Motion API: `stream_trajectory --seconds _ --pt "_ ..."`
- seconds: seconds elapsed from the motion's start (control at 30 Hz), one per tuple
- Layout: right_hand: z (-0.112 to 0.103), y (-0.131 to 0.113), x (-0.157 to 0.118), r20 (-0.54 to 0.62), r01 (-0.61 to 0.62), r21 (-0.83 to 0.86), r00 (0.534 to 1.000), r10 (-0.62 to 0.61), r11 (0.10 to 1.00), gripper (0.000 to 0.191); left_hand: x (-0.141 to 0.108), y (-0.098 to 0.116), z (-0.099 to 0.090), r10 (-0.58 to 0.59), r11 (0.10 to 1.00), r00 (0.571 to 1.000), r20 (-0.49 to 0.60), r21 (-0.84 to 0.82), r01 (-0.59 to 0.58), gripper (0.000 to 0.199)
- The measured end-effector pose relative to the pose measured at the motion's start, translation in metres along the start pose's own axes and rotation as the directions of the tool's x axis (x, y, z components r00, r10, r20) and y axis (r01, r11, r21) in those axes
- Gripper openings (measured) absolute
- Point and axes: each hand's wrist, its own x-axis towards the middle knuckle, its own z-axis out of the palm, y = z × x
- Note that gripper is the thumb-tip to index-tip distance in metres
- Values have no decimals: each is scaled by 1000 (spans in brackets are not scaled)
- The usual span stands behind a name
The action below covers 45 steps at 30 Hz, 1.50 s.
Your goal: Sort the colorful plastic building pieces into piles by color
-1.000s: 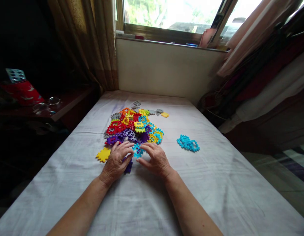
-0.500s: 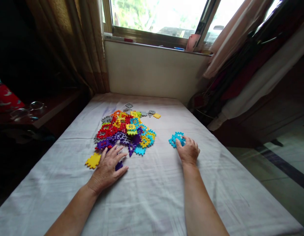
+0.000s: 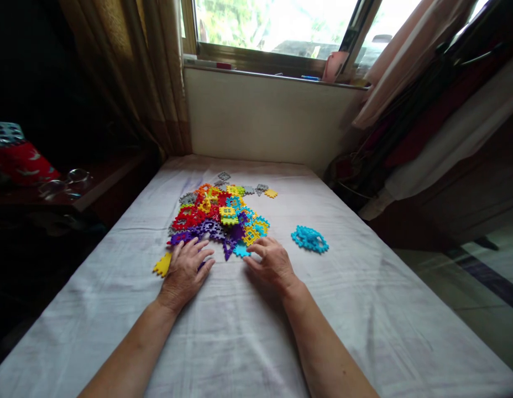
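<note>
Light-blue, flat, tooth-edged plastic piece (image 3: 240,251), lying just ahead and left of nearer right hand (image 3: 273,262), half-open; farther from left hand (image 3: 184,272), spread palm-down.

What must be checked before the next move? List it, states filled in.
1. Right hand at the light-blue piece: ok, fingertips at its edge.
2. Firm grip on that piece: cannot tell.
3. Blue group apart from the mixed pile: ok, cloth between.
4. Yellow piece in full view: not ok, left hand partly covers it.
5. Left hand touching the purple pieces: cannot tell.
</note>
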Motion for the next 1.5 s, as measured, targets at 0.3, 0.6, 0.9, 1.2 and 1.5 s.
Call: stream_trajectory --seconds 0.3,0.6,0.9,1.2,1.5 --pt "-4 -17 -3 39 88 251 994 -101 964 8 1 6 -5 3 998 1000 -19 -58 -4 29" --pt "-17 26 1 -153 -109 401 971 184 910 15 0 4 -1 26 997 1000 13 -69 -25 30" --pt "-28 74 -13 -371 -651 -182 739 562 737 15 0 1 0 42 997 999 -4 -68 -42 29" --pt "13 22 3 -246 -326 -157 927 282 932 34 -1 3 -1 35 996 999 13 -78 -34 26" --pt "27 -3 6 -116 -174 -68 979 165 982 25 0 7 -2 50 996 999 17 -75 -48 36"
